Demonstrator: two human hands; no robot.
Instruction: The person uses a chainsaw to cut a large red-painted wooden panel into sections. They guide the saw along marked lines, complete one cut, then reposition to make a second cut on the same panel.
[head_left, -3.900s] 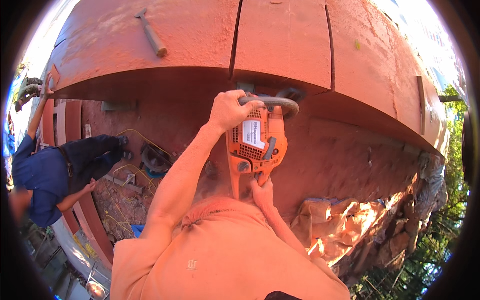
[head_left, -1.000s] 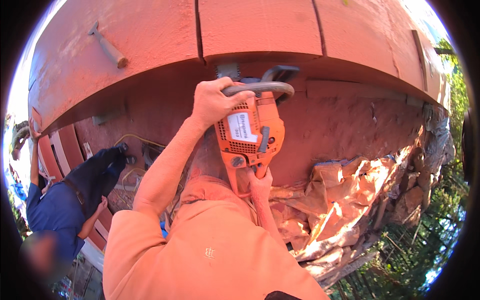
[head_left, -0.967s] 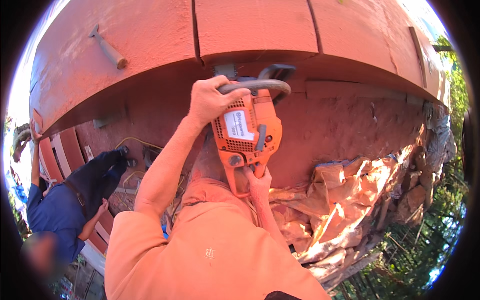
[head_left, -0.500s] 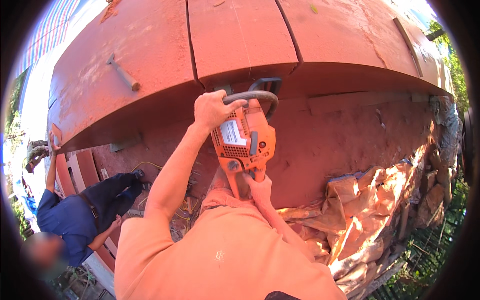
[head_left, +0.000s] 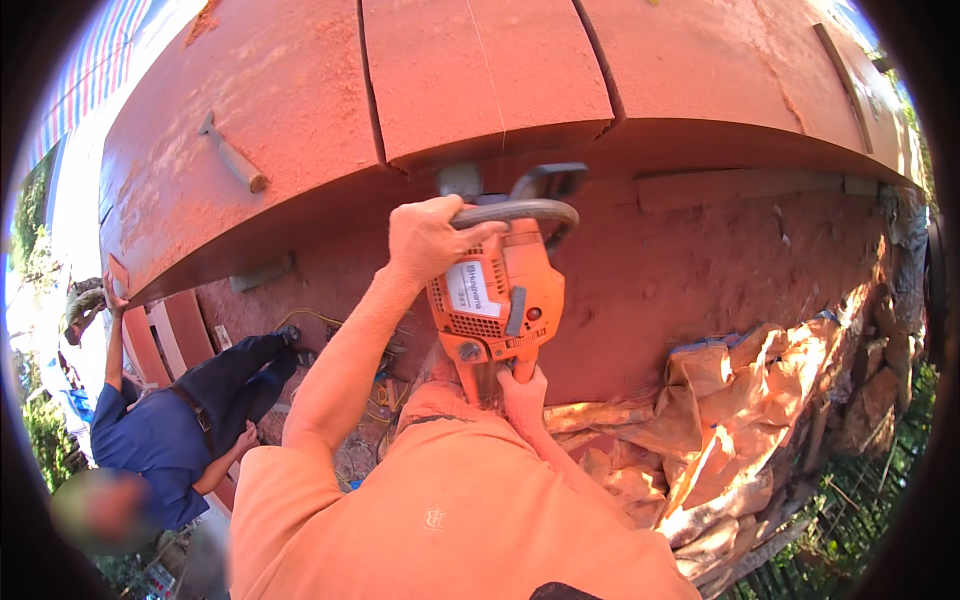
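An orange chainsaw (head_left: 505,290) hangs upright in front of me, near the edge of a large reddish wooden slab (head_left: 270,90). My left hand (head_left: 432,236) is closed round its dark front handle (head_left: 520,211). Lower down, my right hand (head_left: 522,390) grips the rear handle. The dark hand guard (head_left: 550,180) stands just below the slab's edge, and most of the guide bar cannot be made out. Two dark cuts run through the slab on either side of a middle section (head_left: 440,80), which bears a thin pale line. Reddish dust coats my arms and shirt.
A wooden-handled hammer-like tool (head_left: 235,158) lies on the slab's left part, a narrow strip (head_left: 843,85) on its right. At the left, a co-worker in dark blue (head_left: 150,440) touches the slab's corner. Crumpled tan sheeting (head_left: 720,410) covers the ground at right.
The chainsaw has shifted slightly down and right in view, away from the slab's edge, both hands still on it. More of the gap between saw and slab shows.
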